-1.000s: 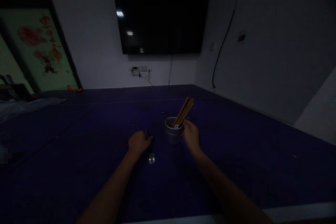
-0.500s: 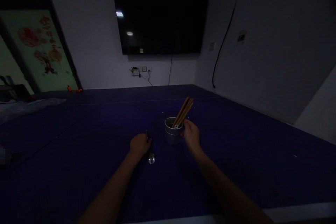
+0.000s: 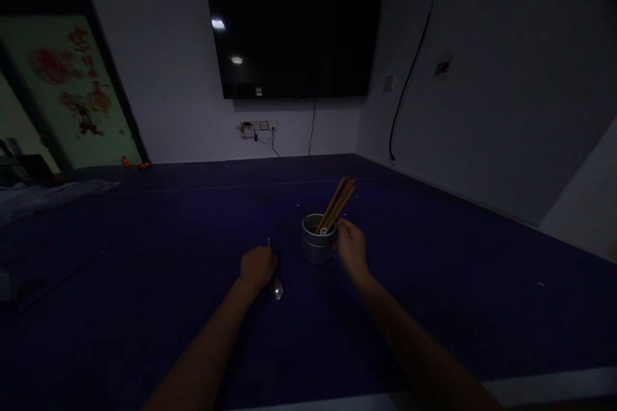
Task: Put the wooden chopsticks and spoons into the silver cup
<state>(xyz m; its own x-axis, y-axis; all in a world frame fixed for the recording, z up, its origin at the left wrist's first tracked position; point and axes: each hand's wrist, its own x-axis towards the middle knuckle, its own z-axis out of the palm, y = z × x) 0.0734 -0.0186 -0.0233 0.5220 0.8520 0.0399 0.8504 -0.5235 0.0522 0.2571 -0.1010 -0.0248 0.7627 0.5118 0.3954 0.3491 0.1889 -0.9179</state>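
A spoon [image 3: 276, 288] on the purple surface [image 3: 424, 257] is gripped by the left hand [image 3: 259, 266], its fingers closed around the handle. Nearby, a metal cup [image 3: 317, 249] of chopsticks [image 3: 336, 205] is pinched at its side by the right hand's [image 3: 351, 247] fingers.

spoon's handle [image 3: 269, 243] partly behind left hand [image 3: 259, 266], holder's contents [image 3: 324, 230] seemingly unclear

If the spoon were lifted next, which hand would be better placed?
Probably the left hand: it is closed over the handle of the spoon, while the right hand is at the side of the metal holder with the chopsticks.
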